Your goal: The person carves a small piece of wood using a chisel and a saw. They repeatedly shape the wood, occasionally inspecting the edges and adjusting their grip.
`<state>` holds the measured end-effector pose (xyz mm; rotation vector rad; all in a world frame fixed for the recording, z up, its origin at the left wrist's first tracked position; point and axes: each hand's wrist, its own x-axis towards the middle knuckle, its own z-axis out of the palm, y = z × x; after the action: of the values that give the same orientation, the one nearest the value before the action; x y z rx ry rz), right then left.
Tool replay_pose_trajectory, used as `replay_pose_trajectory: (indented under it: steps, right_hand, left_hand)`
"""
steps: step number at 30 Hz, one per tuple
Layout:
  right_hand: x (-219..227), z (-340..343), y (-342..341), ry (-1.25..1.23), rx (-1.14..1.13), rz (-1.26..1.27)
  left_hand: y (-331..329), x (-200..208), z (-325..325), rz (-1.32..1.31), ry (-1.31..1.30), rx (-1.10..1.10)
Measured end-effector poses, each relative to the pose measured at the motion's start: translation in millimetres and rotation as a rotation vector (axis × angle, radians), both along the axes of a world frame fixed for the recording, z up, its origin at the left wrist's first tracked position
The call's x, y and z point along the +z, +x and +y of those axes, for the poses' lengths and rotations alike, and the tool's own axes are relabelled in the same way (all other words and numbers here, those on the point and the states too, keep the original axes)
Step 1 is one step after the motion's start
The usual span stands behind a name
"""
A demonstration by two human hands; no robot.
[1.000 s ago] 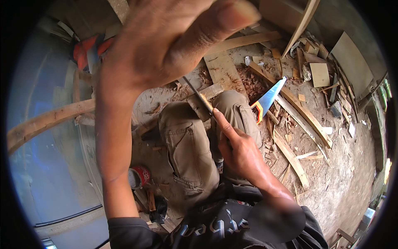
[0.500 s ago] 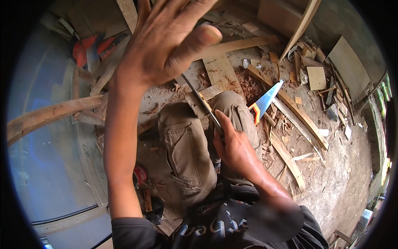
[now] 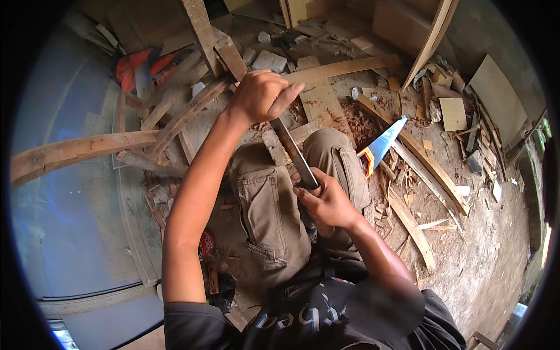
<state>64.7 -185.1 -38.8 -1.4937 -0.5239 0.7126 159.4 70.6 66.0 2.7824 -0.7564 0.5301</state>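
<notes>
A long, narrow, flat metal blade (image 3: 295, 153) slants across the gap between my raised knees; one face is dark with rusty brown marks. Its near end sits in my right hand (image 3: 328, 203), with fingers curled around it and the thumb on top. My left hand (image 3: 262, 98) is closed at the far end, its thumb sticking out to the right; that end is hidden under the hand. Beneath the blade, a short piece of wood (image 3: 272, 146) shows between my knees. I cannot tell whether the blade touches it.
A handsaw (image 3: 382, 146) with an orange and black handle lies right of my knee. Planks (image 3: 426, 169), offcuts and shavings litter the floor on the right. A curved beam (image 3: 81, 154) and crossed timbers stand left, beside a bluish panel (image 3: 70, 233). A red tin (image 3: 206, 244) sits by my left leg.
My left hand came down from high, spread open, and closed at the blade's far end. The blade has turned to show more of its flat face in my right hand.
</notes>
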Motion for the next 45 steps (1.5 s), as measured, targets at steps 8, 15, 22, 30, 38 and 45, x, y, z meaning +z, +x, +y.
replay_pose_trajectory:
  steps: [8, 15, 22, 30, 38, 45]
  right_hand:
    - [-14, 3, 1, 0.161, -0.039, 0.180]
    - [11, -8, 4, -0.091, -0.002, 0.069]
    - [59, -20, -18, 0.171, -0.347, -0.541]
    - [0, -22, -23, -0.121, -0.173, -0.394]
    - [21, -23, -25, -0.072, -0.279, -0.507]
    - [15, -25, -7, -0.187, 0.113, 0.031]
  left_hand:
    - [-101, -37, -52, 0.169, -1.245, 0.432]
    - [-133, -54, -82, 0.198, -1.277, 0.645]
    - [-139, -61, -110, 0.173, -1.457, 0.641]
    - [-153, -65, -106, 0.155, -1.555, 0.662]
    - [-158, -70, -106, 0.163, -1.534, 0.662]
    - [-165, -68, -108, 0.178, -1.523, 0.724]
